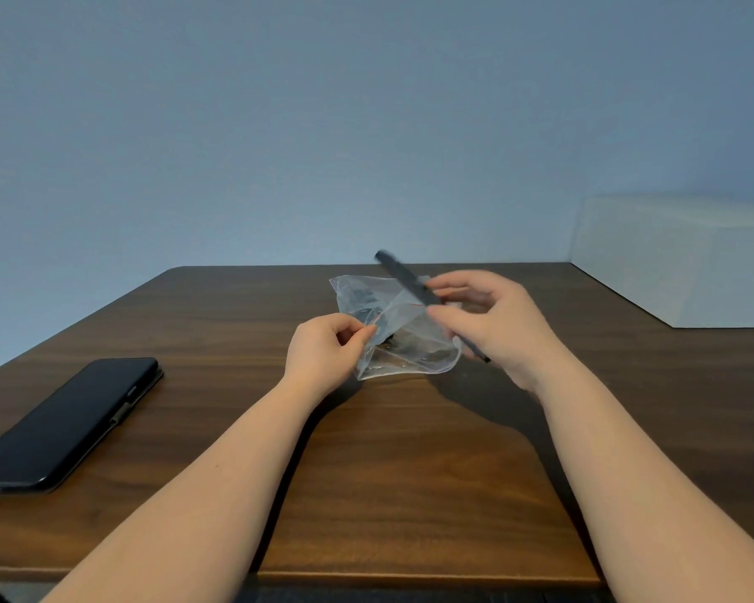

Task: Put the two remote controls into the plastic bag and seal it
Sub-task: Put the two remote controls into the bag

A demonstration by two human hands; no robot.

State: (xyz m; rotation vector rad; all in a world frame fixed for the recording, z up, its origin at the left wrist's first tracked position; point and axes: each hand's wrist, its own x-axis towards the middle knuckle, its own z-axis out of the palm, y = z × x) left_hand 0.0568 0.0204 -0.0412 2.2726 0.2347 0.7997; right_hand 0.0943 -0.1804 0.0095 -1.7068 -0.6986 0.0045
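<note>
A clear plastic bag (395, 328) with a red zip line is held just above the brown table (218, 324). My left hand (325, 352) pinches the bag's near-left edge. My right hand (499, 326) grips a slim black remote control (403, 276), tilted with its far end raised above the bag's right side; its lower end pokes out below my palm. The remote is blurred by motion. A dark shape shows through the plastic inside the bag; I cannot tell what it is.
A black phone in a folio case (66, 422) lies on the table at the left. A white box-like block (680, 258) stands at the back right corner. The table's near edge runs under my forearms.
</note>
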